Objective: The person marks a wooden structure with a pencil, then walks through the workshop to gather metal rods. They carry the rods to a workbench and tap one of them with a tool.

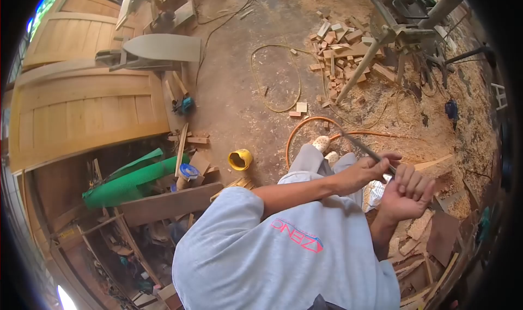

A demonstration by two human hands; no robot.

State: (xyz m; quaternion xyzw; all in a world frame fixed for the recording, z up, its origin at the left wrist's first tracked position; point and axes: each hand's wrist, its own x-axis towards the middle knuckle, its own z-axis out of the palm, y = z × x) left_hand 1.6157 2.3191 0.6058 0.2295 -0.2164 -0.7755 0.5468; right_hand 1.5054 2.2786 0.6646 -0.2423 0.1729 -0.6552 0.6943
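My left hand (366,173) is closed round a long, thin dark rod (360,145). The rod slants up and to the left from my hands, over the orange hose. Beside it, my right hand (407,194) has its fingers curled at the rod's lower end, where the hand hides the tip. Whether the rod is a file or another tool I cannot make out. Just below my hands shows a crumpled silvery sheet (376,193). My light grey shirt (234,255) fills the lower middle of the view.
An orange hose (289,141) loops by my feet. Wood offcuts (346,53) lie heaped under a metal stand (362,67) among shavings. At left are wooden door panels (90,111), a green mesh roll (136,183), a yellow container (239,159) and a teal power tool (187,105).
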